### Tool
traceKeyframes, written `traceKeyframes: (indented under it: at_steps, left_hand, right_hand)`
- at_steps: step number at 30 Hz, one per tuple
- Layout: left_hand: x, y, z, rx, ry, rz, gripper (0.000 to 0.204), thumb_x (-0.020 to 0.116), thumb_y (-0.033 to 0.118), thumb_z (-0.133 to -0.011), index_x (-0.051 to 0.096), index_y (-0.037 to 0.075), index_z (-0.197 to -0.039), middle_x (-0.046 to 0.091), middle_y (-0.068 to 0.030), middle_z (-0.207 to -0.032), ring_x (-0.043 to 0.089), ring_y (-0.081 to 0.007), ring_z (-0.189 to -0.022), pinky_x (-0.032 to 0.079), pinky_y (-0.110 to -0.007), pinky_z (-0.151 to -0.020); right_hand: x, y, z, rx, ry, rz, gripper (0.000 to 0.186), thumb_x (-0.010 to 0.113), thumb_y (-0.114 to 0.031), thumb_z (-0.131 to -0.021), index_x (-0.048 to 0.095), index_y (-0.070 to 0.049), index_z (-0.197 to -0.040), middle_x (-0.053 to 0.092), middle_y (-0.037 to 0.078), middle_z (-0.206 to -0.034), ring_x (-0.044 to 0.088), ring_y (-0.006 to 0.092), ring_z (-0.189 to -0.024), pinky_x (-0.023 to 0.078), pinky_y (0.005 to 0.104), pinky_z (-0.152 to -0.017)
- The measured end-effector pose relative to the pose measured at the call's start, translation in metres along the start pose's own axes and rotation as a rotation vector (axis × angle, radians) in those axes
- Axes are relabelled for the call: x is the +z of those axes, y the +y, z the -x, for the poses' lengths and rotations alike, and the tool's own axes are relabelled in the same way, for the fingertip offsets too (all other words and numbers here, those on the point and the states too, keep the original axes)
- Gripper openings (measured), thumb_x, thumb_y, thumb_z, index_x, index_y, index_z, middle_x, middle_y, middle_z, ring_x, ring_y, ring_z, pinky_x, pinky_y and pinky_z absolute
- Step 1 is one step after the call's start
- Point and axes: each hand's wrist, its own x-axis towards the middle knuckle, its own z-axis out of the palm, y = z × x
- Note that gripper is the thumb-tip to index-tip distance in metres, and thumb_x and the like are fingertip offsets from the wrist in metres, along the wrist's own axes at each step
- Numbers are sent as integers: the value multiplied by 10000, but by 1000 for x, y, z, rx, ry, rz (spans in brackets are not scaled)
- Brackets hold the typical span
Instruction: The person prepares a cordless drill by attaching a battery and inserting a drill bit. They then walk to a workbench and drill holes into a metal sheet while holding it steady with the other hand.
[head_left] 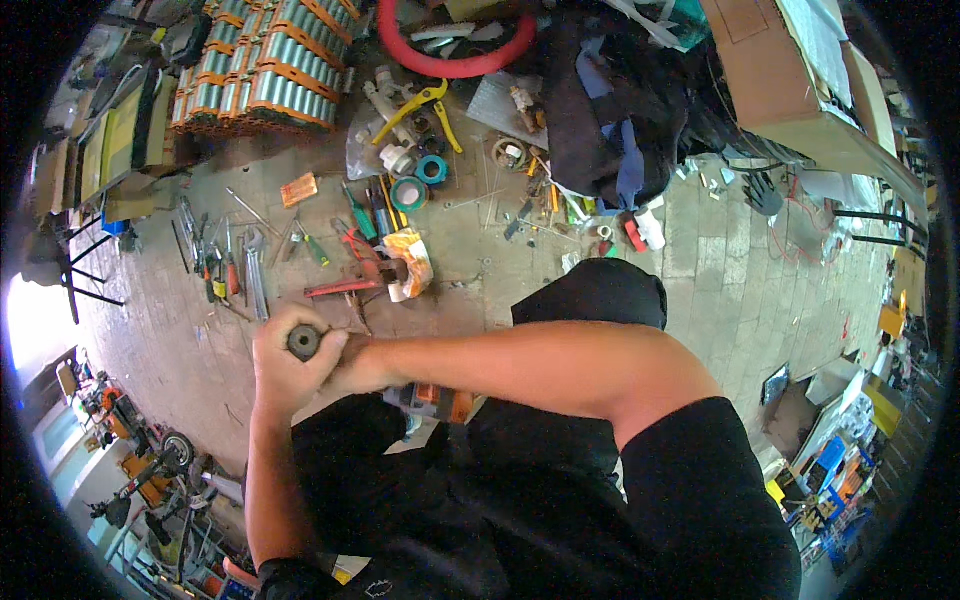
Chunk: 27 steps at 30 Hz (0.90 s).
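Head view | left hand (278, 368) gripped dark cylinder (295, 346), long axis end-on | right hand (362, 366) lay just rightward; I couldn't tell its grip.

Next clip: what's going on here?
A person, apparently seated, has both hands together in front of them. The left hand is closed around a dark round piece with a hole in its end; the right hand is beside it, its grip hard to make out. An orange-and-black tool shows below the right forearm. Wrenches and tape rolls lie on the floor ahead.
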Motion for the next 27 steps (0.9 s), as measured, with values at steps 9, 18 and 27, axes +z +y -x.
traceKeyframes:
  at_steps: [9,18,27]
  left_hand:
    - [20,29,-17,112,-194,34,232,855,151,-788,653,37,-793,649,-91,-745,626,-217,-681,513,-351,-675]
    - [4,21,-52,196,-484,91,241,851,183,-784,664,33,-797,669,-94,-745,657,-226,-697,518,-354,-676]
    - [7,3,-57,132,-457,69,268,849,258,-792,681,50,-812,675,-126,-742,676,-276,-695,531,-377,-670]
  right_hand:
    - [0,13,30,29,183,31,463,746,-331,-887,640,-70,-1254,700,136,-1213,658,295,-1132,527,428,-1002]
    - [-5,26,25,27,161,-137,411,788,-272,-850,676,-52,-1178,712,121,-1162,662,254,-1103,543,425,-976]
    - [-26,26,12,77,239,149,554,849,-382,-763,698,-84,-1205,724,162,-1213,673,332,-1124,549,440,-1001]
